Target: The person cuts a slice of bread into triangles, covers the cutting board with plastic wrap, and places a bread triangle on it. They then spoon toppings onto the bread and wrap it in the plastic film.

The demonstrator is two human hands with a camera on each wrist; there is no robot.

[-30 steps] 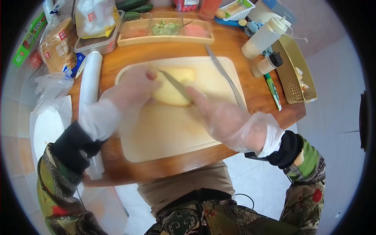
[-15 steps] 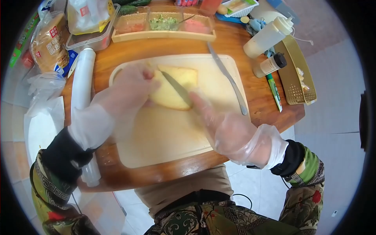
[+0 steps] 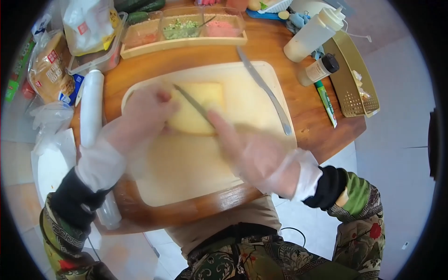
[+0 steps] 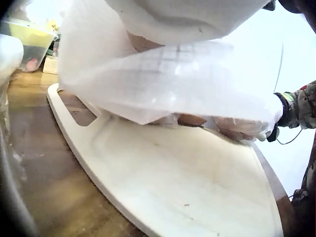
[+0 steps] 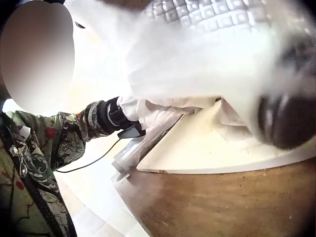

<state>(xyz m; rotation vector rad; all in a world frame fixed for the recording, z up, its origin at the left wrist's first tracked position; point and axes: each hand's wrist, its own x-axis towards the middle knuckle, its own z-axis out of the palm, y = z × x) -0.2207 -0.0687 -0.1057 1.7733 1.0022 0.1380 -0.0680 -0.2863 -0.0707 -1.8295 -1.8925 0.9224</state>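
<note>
A pale yellow slice of bread (image 3: 191, 117) lies on the cream cutting board (image 3: 186, 172) in the head view. My left hand (image 3: 142, 112), in a clear plastic glove, holds the slice at its left edge, fingers bent. The gloved right hand (image 3: 254, 151) grips a knife (image 3: 191, 100), its index finger stretched along the back. The blade runs diagonally over the slice, its tip near the left fingers. Glove plastic covers most of both wrist views; a brown edge of the bread (image 4: 191, 120) peeks out under the left glove.
A second, longer knife (image 3: 265, 88) lies along the board's right side. Behind stands a divided tray (image 3: 186, 43) of chopped fillings. A squeeze bottle (image 3: 310, 39), a seasoning jar (image 3: 317, 71) and a perforated basket (image 3: 345, 74) are right; a film roll (image 3: 92, 107) and bagged bread (image 3: 52, 67) left.
The head view has shifted, so most things sit farther left. Both hands keep their places at the slice, and the blade now looks narrower, turned more edge-on.
</note>
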